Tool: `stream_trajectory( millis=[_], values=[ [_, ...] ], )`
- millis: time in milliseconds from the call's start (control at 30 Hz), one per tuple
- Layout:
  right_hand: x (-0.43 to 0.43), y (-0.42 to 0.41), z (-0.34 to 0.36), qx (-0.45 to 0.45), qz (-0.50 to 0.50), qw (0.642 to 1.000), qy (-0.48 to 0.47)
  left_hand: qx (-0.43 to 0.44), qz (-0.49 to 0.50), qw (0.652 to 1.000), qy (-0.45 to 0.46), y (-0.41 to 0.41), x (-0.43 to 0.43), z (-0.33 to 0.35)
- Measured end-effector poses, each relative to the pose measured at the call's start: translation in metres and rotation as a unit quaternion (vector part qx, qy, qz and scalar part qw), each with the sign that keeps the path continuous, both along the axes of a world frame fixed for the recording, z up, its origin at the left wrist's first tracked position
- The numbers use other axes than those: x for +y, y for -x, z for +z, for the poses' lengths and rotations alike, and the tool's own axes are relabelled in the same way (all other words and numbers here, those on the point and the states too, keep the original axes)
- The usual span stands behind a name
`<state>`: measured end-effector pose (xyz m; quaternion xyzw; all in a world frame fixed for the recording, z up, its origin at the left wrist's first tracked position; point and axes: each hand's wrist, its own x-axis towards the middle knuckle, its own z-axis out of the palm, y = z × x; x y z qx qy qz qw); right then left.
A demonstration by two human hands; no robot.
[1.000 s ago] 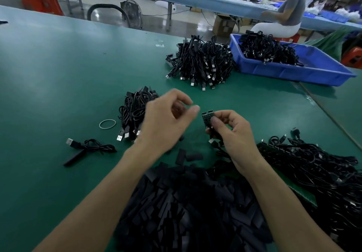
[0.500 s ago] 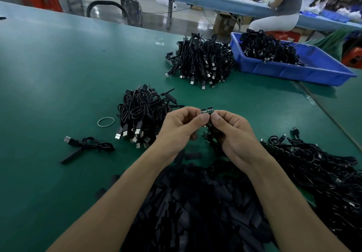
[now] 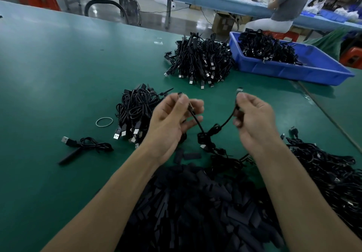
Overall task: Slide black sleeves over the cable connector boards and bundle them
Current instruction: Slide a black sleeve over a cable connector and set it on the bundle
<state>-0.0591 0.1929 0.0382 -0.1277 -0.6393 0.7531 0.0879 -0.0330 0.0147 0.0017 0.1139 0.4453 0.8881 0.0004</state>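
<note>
Hands held apart over the green tabletop (image 3: 58,75), just beyond the heap of black sleeves (image 3: 195,202), left hand (image 3: 174,122) and right hand (image 3: 254,118) each pinch a black cable (image 3: 204,136) sagging between them, its small connector board (image 3: 239,90) poking above the right fingertips.

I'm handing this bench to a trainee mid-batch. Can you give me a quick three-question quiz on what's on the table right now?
1. Left hand and right hand: how many of them pinch a thin black cable?
2. True or false: the blue plastic bin holds a heap of black cables.
3. The pale rubber band ring lies: A in the bin; B on the green table; C on the left hand.

Key: 1 two; 2 true; 3 B.
</note>
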Motion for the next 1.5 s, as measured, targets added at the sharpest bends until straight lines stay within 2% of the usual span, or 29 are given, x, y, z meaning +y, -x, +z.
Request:
stream_trajectory(
  millis=[100, 200, 267, 367, 433, 533, 600, 667, 800, 967, 1033, 1267, 1400, 1500],
  values=[
    [0.004, 0.005, 0.018, 0.076, -0.104, 0.991, -0.025, 0.053, 0.03, 0.998, -0.032, -0.006, -0.008, 0.023],
    [0.007, 0.008, 0.03, 0.156, -0.168, 0.969, -0.089, 0.106, 0.104, 0.989, 0.018, -0.013, -0.019, 0.046],
    [0.007, 0.006, 0.027, 0.187, -0.148, 0.954, -0.181, 0.12, 0.135, 0.982, 0.062, -0.017, -0.026, 0.058],
    [0.004, 0.0, 0.01, 0.199, -0.041, 0.917, -0.344, 0.119, 0.175, 0.964, 0.162, -0.021, -0.033, 0.066],
    [0.002, -0.005, -0.003, 0.182, 0.049, 0.862, -0.471, 0.122, 0.198, 0.938, 0.259, -0.019, -0.035, 0.066],
    [-0.001, -0.013, -0.017, 0.099, 0.174, 0.753, -0.626, 0.11, 0.193, 0.913, 0.342, -0.01, -0.043, 0.06],
    [-0.005, -0.019, -0.02, 0.02, 0.239, 0.681, -0.692, 0.098, 0.175, 0.901, 0.385, -0.005, -0.049, 0.054],
    [-0.01, -0.022, -0.022, -0.038, 0.285, 0.643, -0.71, 0.1, 0.168, 0.887, 0.418, -0.003, -0.054, 0.048],
    [-0.03, -0.024, -0.027, -0.036, 0.29, 0.656, -0.696, 0.092, 0.164, 0.878, 0.44, 0.0, -0.055, 0.04],
    [-0.059, -0.019, -0.041, -0.004, 0.3, 0.609, -0.734, 0.089, 0.162, 0.878, 0.441, 0.003, -0.053, 0.032],
    [-0.062, -0.02, -0.048, -0.008, 0.297, 0.611, -0.734, 0.082, 0.175, 0.876, 0.442, 0.005, -0.054, 0.028],
    [-0.054, -0.03, -0.056, 0.024, 0.292, 0.725, -0.623, 0.057, 0.184, 0.866, 0.462, 0.007, -0.05, 0.016],
    [-0.047, -0.033, -0.056, 0.062, 0.283, 0.783, -0.551, 0.06, 0.2, 0.848, 0.487, 0.008, -0.048, 0.011],
    [-0.041, -0.031, -0.051, 0.074, 0.239, 0.818, -0.517, 0.067, 0.199, 0.827, 0.522, 0.008, -0.046, 0.005]
  ],
)
